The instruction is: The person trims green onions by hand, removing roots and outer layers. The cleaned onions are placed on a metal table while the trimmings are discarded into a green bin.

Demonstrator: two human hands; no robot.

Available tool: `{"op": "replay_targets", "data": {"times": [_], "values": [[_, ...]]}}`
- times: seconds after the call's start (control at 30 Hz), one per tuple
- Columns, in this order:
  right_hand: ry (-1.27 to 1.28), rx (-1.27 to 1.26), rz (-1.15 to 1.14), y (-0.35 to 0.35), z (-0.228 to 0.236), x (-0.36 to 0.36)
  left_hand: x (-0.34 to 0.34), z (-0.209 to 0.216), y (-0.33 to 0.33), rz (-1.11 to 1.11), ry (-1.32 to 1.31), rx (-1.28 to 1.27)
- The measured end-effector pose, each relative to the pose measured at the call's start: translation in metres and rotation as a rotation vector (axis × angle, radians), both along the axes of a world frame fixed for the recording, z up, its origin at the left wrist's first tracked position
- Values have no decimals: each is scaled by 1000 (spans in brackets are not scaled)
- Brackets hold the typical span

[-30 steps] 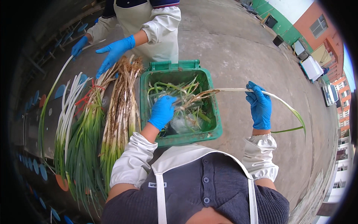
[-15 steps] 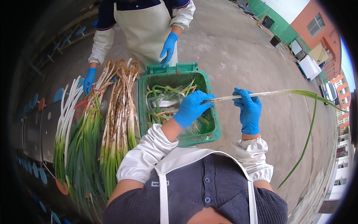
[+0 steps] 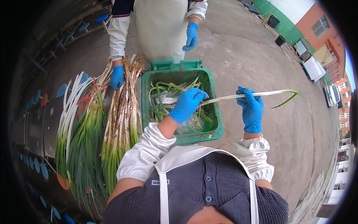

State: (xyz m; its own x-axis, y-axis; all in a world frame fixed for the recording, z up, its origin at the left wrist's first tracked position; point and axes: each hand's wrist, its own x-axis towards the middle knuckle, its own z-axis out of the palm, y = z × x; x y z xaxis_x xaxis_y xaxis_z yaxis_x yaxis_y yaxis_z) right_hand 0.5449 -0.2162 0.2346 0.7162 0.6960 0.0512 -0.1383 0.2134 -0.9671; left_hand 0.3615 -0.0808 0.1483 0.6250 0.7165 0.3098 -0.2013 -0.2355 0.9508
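A single long green onion is stretched nearly level between my two blue-gloved hands, its white shaft smudged with brown. My left hand pinches its soil-stained root end above the bin. My right hand is closed round the white shaft farther right; the green leaf end bends down beyond it. Beneath my left hand stands a green bin holding loose onion leaves and peeled scraps.
To the left, bundled green onions, soil-covered onions and cleaned white ones lie on a dark metal table. Opposite me, a co-worker's gloved hand touches the soil-covered onions; their other hand hangs beyond the bin.
The onion's leaf end now looks shorter, with the long drooping leaf out of sight. The co-worker's hand has shifted right, from the tied bundle to the soil-covered onions.
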Motion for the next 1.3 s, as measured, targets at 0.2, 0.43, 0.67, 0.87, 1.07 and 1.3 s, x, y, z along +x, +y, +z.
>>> {"op": "replay_targets", "data": {"times": [0.2,0.43,0.67,0.87,1.07,1.3], "values": [[37,16,-20,-1,2,4,-19,-8,14,13,39,-107],[30,48,35,3,2,3,-5,13,-5,-186,7,-113],[-8,14,124,-1,-1,6,-8,11,5,-228,76,-304],[-14,1,114,2,4,0,-5,-5,15,-270,134,-234],[-6,49,106,4,-1,2,-14,1,12,-381,172,-393],[-20,-186,356,11,-8,-26,-13,11,2,-331,40,-467]]}}
